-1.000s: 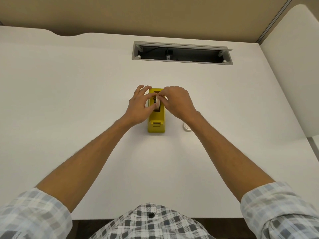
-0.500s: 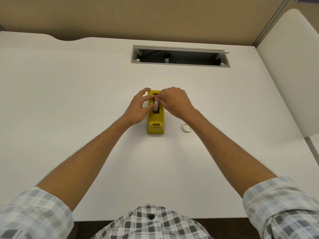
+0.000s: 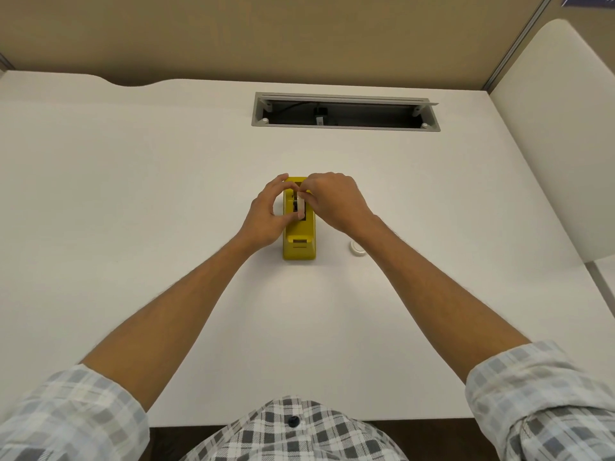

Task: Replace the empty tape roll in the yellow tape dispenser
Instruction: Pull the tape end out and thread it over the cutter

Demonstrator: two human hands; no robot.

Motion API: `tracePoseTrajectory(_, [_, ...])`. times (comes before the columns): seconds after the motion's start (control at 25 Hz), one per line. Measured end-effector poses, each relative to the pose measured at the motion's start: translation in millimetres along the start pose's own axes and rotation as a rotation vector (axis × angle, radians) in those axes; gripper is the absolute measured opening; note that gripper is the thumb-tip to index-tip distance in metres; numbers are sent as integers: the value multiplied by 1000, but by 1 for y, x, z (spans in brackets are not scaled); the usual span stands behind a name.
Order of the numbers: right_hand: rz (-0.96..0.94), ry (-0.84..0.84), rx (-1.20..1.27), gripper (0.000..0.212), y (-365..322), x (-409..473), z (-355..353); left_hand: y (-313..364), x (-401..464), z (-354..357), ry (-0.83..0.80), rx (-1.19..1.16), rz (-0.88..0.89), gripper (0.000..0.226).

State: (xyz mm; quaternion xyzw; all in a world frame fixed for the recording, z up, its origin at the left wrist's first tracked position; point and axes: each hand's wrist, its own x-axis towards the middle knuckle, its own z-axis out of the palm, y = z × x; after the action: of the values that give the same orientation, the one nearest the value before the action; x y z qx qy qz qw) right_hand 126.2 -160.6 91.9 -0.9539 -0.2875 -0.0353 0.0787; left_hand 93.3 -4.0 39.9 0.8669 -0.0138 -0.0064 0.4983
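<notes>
I see my right hand and left hand with fingers pinching a white tape roll at the slot of the yellow tape dispenser. It stands on the white worktop. A small white ring lies beside my right wrist, a cable cutout beyond the fingers, a tan partition wall behind.

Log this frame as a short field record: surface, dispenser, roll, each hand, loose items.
surface: white desk
dispenser: yellow tape dispenser, upright at desk centre
roll: white tape roll in dispenser slot, pinched by both hands
left hand: thumb and fingers on roll
right hand: fingertips on roll
loose items: small white ring right of dispenser
</notes>
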Motion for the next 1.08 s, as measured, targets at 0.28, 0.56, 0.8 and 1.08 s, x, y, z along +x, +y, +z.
tracePoseTrajectory(0.28, [39,-37,115,30,5,-6,1,5,3,-2,-30,-47,-42,50])
tracePoseTrajectory(0.56, [-10,-5,65,28,5,-5,4,1,6,-5,-66,41,-20,44])
tracePoseTrajectory(0.8, [2,0,40,29,3,2,0,-4,6,-5,-40,35,-13,49])
tracePoseTrajectory(1.08, [45,-32,102,25,6,5,3,-1,11,-5,-24,-131,-64,33])
